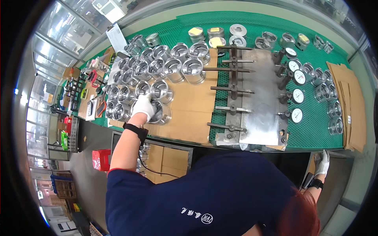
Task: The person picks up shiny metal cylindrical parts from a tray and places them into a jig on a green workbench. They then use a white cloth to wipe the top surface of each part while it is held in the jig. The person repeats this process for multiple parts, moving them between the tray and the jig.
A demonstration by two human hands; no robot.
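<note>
My left hand [143, 107], in a white glove, is closed on a shiny metal piston [162, 114] at the near end of a crowd of pistons. Its fingers are partly hidden behind the part. Another piston [160, 90] stands just beyond it, close to the fingertips. My right hand [322, 163], also gloved, is far off at the right, by the bench's front edge. Its fingers look stretched out, and nothing shows in them. Below it, near the wrist, is a dark object [308, 180] that I cannot make out.
A steel plate [260, 98] with clamp bars and several dial gauges [298, 96] stands mid-bench. Cardboard [193, 114] lies under the left pistons. More pistons [334, 110] line the right side, beside cardboard sheets [348, 106]. A red box [101, 160] is below at left.
</note>
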